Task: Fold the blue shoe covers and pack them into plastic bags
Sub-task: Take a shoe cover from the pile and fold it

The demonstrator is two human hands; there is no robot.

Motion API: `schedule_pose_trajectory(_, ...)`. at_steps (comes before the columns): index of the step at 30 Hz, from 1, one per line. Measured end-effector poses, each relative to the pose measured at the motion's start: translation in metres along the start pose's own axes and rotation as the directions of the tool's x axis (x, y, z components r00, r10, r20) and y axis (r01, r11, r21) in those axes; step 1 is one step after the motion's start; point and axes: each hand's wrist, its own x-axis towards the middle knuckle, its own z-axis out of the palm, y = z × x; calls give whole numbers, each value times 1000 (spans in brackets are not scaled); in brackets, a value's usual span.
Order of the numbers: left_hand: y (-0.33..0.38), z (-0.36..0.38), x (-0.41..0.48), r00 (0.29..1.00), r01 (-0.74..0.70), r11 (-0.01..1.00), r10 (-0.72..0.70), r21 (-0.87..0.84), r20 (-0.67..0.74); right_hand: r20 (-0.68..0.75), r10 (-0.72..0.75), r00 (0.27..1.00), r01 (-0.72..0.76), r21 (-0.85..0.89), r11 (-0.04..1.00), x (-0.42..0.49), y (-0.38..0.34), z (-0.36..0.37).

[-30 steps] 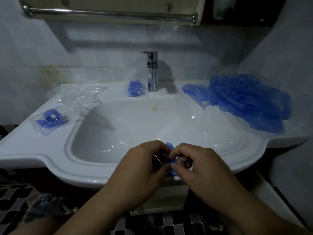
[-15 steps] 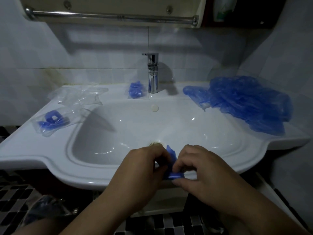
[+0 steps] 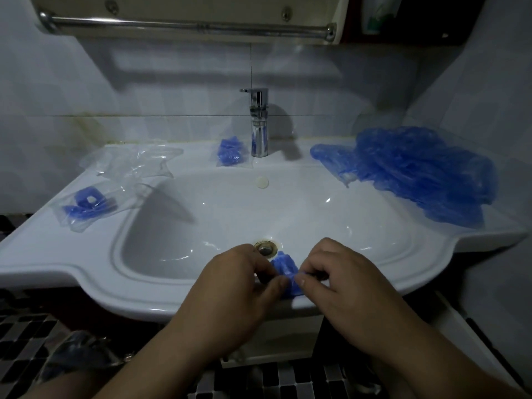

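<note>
A white washbasin [image 3: 57, 254] fills most of the view and serves as the table, set against a pale tiled wall with a metal towel rail [image 3: 187, 25] above. On its right ledge a large heap of loose blue shoe covers [image 3: 417, 180] lies crumpled, one end trailing towards the faucet.

The two hands meet at the near edge of the bowl, just in front of the drain. The left hand [image 3: 230, 292] has its fingers curled and its thumb pressed to the left side of a small folded shoe cover [image 3: 285, 269], so its grip is closed on that piece. The right hand [image 3: 345, 286] pinches the same piece from the right between thumb and bent fingers, its grip also closed on it. The folded shoe cover is held between the two hands above the basin's front rim, with its ribbed top showing over the fingertips.

On the back left ledge lie empty clear plastic bags [image 3: 135, 162], crumpled together. Nearer on the left ledge is a packed bag [image 3: 86, 205] with folded blue covers inside. A second packed bag [image 3: 230, 154] lies just left of the chrome faucet [image 3: 259, 125]. The drain [image 3: 266, 249] sits in the bowl bottom, touching the left knuckles in the view, and a round overflow cap [image 3: 262, 182] sits below the faucet.
</note>
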Motion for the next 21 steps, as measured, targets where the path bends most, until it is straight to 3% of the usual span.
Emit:
schedule_pose_trajectory(6,-5,17,6,995,54,997,-49,51,-89,-117,28,993,-28,9,1000,1,-2,6)
schedule_pose_trajectory(11,-6,20,7,985,83,996,-78,25,-154,-47,-80,996,79,-16,997,3,2,7)
schedule_pose_trajectory(16,-2,11,2,995,-60,993,52,-104,-79,92,-131,987,133,-18,991,2,7,-2)
schedule_pose_trajectory(21,-9,-3,-5,983,-172,985,170,13,63,108,-171,979,169,30,985,0,9,-7)
